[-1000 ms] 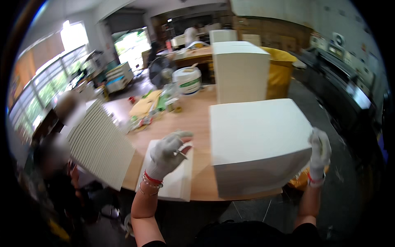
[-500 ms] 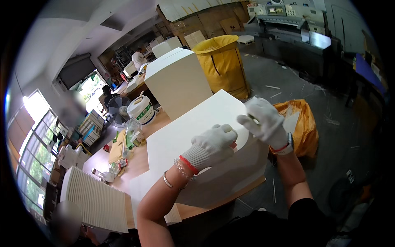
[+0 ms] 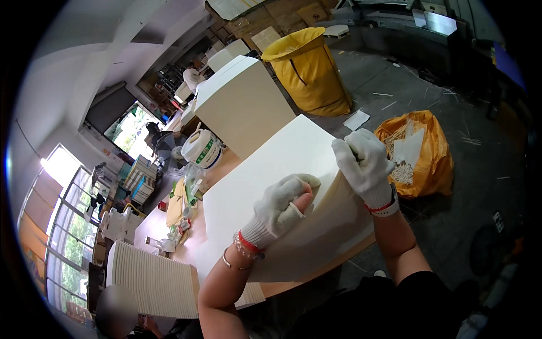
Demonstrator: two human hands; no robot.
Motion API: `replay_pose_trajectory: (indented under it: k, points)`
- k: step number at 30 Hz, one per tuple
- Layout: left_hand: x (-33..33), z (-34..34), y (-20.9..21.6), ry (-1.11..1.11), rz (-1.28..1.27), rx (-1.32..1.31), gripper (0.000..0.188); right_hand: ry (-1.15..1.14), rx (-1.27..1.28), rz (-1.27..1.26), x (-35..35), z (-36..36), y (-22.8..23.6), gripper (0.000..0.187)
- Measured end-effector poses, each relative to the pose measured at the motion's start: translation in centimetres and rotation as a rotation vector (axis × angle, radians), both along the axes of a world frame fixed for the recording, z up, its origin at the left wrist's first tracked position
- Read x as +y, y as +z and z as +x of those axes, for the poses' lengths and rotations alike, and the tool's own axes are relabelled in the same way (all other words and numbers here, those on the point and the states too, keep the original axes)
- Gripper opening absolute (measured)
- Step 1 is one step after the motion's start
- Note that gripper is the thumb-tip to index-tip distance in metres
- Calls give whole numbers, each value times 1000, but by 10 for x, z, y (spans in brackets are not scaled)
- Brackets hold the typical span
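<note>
A tall stack of large white paper sheets [image 3: 257, 166] stands on the table in front of me. My left hand [image 3: 284, 204], in a white knit glove with a bare fingertip showing, is closed at the stack's near edge, its fingers curled against the upper sheets. At the right corner, my right hand [image 3: 366, 165], also gloved, is closed with the thumb pressed to the curled fingers, gripping the sheets' edge. Between the two hands the upper sheets bow. How many sheets each hand holds is hidden.
Behind stands another tall white paper stack [image 3: 248, 107]. Right of the table are a yellow bag [image 3: 310, 76] and an orange bag [image 3: 435, 161] with paper scraps. A white bucket [image 3: 201, 149] and layered white stacks [image 3: 152, 279] are at left, near a person's blurred head [image 3: 117, 311].
My right hand has closed at the stack's corner; its thumb was apart before. My left hand has turned and moved slightly down along the near edge. The whole view has tilted down.
</note>
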State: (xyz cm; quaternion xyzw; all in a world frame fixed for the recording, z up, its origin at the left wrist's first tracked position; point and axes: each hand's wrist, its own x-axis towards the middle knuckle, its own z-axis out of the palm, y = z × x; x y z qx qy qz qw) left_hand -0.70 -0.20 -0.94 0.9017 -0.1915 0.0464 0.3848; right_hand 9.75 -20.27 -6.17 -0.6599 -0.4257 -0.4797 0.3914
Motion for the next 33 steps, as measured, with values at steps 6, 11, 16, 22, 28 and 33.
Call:
replay_pose_trajectory:
  k: [6,11,16,22,28,33]
  points:
    - [-4,0,-3,0,151,-129,39,95,28,89,3,5,-6,18]
    - [-4,-2,-10,31,33,-148,30,162,163,159,4,-1,-1,10]
    - [2,1,-2,-83,291,-239,34,190,168,174,6,3,-4,6]
    - [-10,-1,-3,-11,233,-217,39,137,131,148,6,5,-7,6]
    - [-3,3,-8,-52,225,-313,50,221,241,218,8,-1,-1,12]
    - [-1,4,4,-127,350,-164,50,81,5,87,4,2,-2,23]
